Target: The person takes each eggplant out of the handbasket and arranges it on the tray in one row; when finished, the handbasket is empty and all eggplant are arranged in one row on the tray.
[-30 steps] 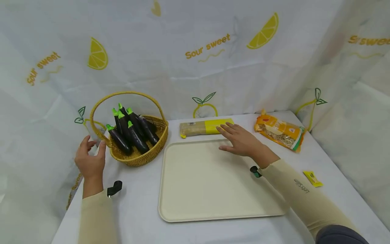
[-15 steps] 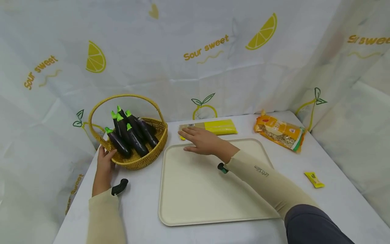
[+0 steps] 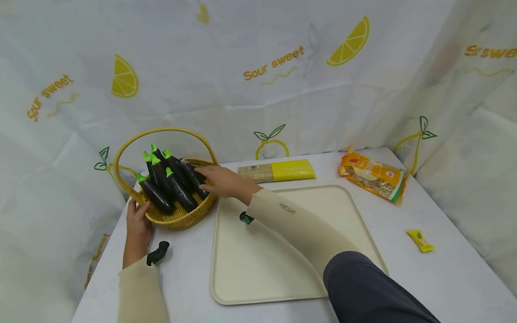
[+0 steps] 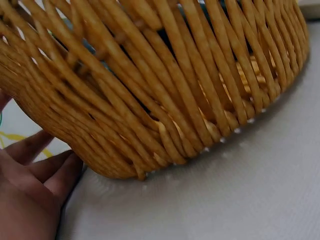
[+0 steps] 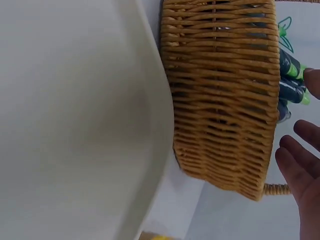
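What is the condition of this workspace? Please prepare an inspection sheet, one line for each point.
Surface: white tabletop, with a pale tray lying on it.
Job's things: wicker basket left of the tray, holding dark eggplants with green stems.
Clutter: yellow-ended packet behind the tray; orange bag and small yellow packet to the right.
Hands: left hand touches the basket's left side; right hand, fingers extended, reaches over its right rim, contact with eggplants unclear.
Cables: nothing seen.
Surroundings: white backdrop printed with lemon slices and "Sour sweet".
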`<act>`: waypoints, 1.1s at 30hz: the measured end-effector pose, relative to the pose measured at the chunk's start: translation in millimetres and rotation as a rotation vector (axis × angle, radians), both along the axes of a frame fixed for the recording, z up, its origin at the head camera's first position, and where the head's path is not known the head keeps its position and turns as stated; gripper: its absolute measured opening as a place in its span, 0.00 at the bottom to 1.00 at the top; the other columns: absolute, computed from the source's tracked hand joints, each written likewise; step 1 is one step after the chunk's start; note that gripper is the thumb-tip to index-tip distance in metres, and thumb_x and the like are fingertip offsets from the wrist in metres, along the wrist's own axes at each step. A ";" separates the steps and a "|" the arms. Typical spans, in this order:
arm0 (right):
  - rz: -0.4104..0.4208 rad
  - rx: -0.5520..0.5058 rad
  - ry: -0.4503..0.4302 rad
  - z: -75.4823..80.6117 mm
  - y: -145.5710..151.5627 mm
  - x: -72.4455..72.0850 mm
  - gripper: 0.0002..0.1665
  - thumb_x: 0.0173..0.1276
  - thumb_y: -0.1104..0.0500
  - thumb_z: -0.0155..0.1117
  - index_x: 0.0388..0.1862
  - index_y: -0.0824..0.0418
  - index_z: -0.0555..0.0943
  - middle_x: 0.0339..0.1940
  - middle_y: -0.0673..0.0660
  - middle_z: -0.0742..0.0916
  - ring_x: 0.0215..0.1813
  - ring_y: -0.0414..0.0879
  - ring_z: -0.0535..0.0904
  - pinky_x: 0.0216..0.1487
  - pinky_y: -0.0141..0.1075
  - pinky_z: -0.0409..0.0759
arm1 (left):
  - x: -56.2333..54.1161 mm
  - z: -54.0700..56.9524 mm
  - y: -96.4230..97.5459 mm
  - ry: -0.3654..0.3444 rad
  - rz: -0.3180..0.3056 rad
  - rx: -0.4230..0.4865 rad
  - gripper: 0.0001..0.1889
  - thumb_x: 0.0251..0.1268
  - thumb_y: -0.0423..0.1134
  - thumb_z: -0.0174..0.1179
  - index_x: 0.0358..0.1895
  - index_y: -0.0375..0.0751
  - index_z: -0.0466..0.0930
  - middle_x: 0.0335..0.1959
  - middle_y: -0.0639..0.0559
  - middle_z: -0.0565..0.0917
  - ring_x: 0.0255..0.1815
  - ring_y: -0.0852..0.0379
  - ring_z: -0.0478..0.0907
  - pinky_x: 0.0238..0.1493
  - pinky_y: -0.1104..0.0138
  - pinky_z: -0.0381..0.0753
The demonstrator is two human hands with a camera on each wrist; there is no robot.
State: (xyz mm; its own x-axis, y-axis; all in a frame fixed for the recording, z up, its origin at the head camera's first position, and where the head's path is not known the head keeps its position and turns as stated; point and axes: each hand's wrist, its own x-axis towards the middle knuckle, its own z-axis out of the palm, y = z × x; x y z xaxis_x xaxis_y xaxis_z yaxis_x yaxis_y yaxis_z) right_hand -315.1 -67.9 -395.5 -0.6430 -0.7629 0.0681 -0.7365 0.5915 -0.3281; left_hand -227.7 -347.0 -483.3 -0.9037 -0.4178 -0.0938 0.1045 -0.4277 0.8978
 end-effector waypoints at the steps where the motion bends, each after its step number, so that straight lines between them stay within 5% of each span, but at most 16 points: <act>1: -0.022 0.003 -0.005 -1.7 -7.1 -1.2 0.37 0.76 0.45 0.52 0.78 0.54 0.56 0.74 0.54 0.67 0.72 0.47 0.62 0.69 0.39 0.60 | 1.1 0.5 -1.3 -0.004 -0.004 0.006 0.26 0.73 0.34 0.52 0.72 0.53 0.61 0.63 0.53 0.69 0.64 0.57 0.65 0.65 0.66 0.63; 14: -0.213 0.051 -0.104 -22.9 -80.0 -17.0 0.49 0.72 0.40 0.54 0.80 0.51 0.42 0.76 0.57 0.61 0.70 0.47 0.66 0.64 0.37 0.67 | 16.6 -1.7 -21.9 -0.017 -0.033 0.036 0.30 0.71 0.38 0.56 0.74 0.56 0.59 0.65 0.54 0.68 0.64 0.57 0.66 0.60 0.68 0.67; 19: -0.272 0.105 -0.121 -24.9 -74.5 -23.3 0.45 0.76 0.45 0.52 0.80 0.53 0.40 0.74 0.55 0.66 0.70 0.45 0.66 0.65 0.36 0.65 | 8.5 -3.9 -9.3 -0.048 -0.052 0.028 0.30 0.71 0.39 0.57 0.74 0.57 0.60 0.67 0.54 0.67 0.66 0.56 0.65 0.67 0.63 0.61; 26: -0.267 -0.050 -0.121 -16.3 -67.5 -25.8 0.42 0.77 0.53 0.53 0.80 0.59 0.45 0.69 0.56 0.72 0.62 0.46 0.74 0.57 0.36 0.73 | 4.2 -1.3 -10.3 -0.031 -0.031 0.021 0.30 0.70 0.39 0.58 0.73 0.55 0.61 0.68 0.53 0.67 0.65 0.56 0.66 0.65 0.64 0.64; 33: -0.251 0.033 -0.136 -17.3 -69.6 -27.1 0.48 0.73 0.49 0.59 0.80 0.59 0.43 0.70 0.56 0.72 0.66 0.47 0.71 0.62 0.37 0.69 | 0.3 -4.0 -12.0 -0.047 -0.034 0.022 0.31 0.69 0.40 0.60 0.73 0.57 0.61 0.69 0.53 0.66 0.66 0.56 0.65 0.65 0.65 0.65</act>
